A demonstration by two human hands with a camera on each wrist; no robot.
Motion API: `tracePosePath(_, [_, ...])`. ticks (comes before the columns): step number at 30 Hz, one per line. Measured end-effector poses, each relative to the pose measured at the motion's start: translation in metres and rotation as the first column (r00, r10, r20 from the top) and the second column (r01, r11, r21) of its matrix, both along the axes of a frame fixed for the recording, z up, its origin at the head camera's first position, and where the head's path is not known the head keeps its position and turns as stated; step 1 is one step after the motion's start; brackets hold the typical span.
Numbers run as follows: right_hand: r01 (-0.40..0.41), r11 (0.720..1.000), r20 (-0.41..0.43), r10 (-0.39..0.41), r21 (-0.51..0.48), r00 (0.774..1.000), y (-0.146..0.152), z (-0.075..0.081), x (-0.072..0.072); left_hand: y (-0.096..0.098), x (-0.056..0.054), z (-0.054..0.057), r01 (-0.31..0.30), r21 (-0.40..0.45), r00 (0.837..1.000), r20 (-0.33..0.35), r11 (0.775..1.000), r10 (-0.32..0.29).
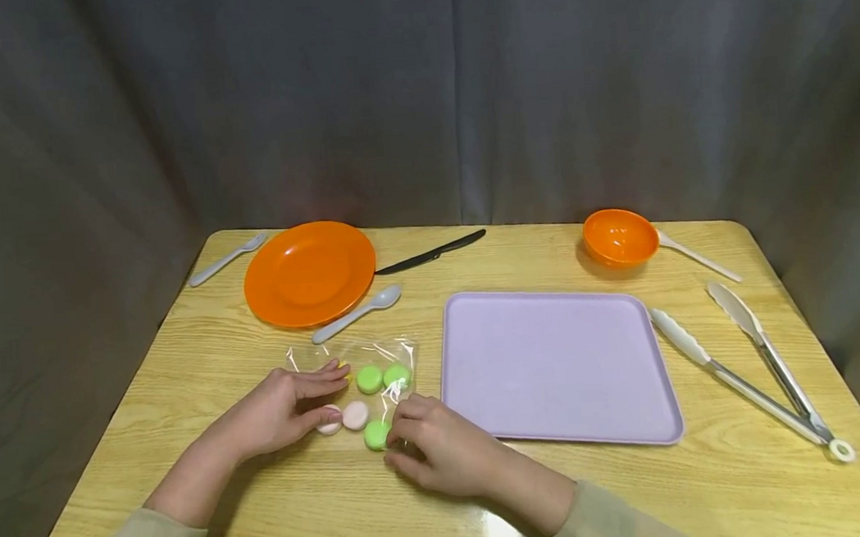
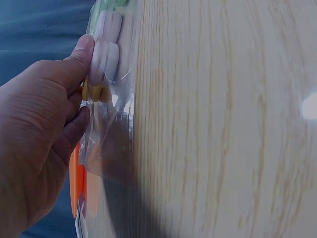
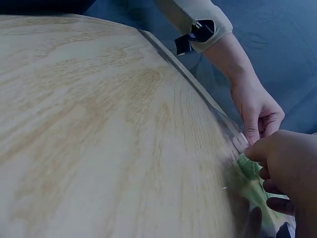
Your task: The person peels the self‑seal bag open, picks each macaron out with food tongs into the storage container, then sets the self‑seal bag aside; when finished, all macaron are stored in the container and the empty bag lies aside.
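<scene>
A clear plastic bag (image 1: 405,352) lies flat on the table, with several macarons inside. Green macarons (image 1: 369,379) show on its right side, pale pink ones (image 1: 355,415) lower down, and a bit of yellow under the left fingers. My left hand (image 1: 283,405) rests on the bag's left part, its thumb touching a pale macaron (image 2: 104,62). At the bag's right edge, by the lower green macaron (image 1: 377,435), my right hand (image 1: 444,448) pinches the plastic with bent fingers. In the right wrist view, the right hand (image 3: 287,163) hides part of the bag.
A lilac tray (image 1: 554,368) lies right of the bag, with metal tongs (image 1: 762,379) beyond it. Behind stand an orange plate (image 1: 312,271) and an orange bowl (image 1: 620,239). A grey spoon (image 1: 359,312), a fork (image 1: 228,260), a black knife (image 1: 429,254) and a white-handled utensil (image 1: 699,257) lie around them.
</scene>
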State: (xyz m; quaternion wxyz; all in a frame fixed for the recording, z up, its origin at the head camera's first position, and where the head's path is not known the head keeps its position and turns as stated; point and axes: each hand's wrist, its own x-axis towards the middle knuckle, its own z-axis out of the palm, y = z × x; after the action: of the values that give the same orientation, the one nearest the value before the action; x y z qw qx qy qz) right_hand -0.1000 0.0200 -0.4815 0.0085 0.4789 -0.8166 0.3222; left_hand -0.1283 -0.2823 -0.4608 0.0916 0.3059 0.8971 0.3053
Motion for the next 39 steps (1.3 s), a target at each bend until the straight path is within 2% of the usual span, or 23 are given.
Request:
tracePosePath(9, [0.015, 1.0, 0.144, -0.014, -0.008, 0.99, 0.001, 0.004, -0.001, -0.001, 0.0, 0.002, 0.003, -0.014, 1.0, -0.011, 1.0, -0.003])
tracePosePath(13, [0.05, 0.999, 0.205, -0.045, -0.018, 0.978, 0.002, 0.007, -0.002, -0.002, 0.001, 0.003, -0.008, -0.015, 1.0, -0.005, 1.0, 0.008])
tracePosePath(23, [0.199, 0.974, 0.361, -0.149, -0.105, 0.921, 0.018, 0.019, -0.002, -0.005, 0.004, 0.001, -0.022, -0.017, 1.0, -0.001, 1.0, 0.022])
tracePosePath(27, [0.25, 0.96, 0.427, -0.174, -0.128, 0.887, 0.025, 0.02, -0.002, -0.005, 0.004, 0.001, -0.01, -0.009, 1.0, -0.005, 1.0, 0.01])
tracePosePath(29, [0.262, 0.956, 0.435, -0.181, -0.132, 0.882, 0.026, 0.02, -0.002, -0.004, 0.004, 0.001, 0.0, -0.006, 1.0, -0.007, 1.0, 0.0])
tracePosePath(34, [0.255, 0.96, 0.412, -0.187, -0.116, 0.892, 0.017, 0.022, -0.007, -0.003, 0.001, -0.002, 0.019, -0.007, 1.0, -0.018, 1.0, -0.019])
tracePosePath(39, [0.233, 0.972, 0.335, -0.213, -0.021, 0.918, -0.001, 0.027, -0.013, -0.003, -0.001, -0.003, 0.025, -0.005, 0.999, -0.02, 1.0, -0.025])
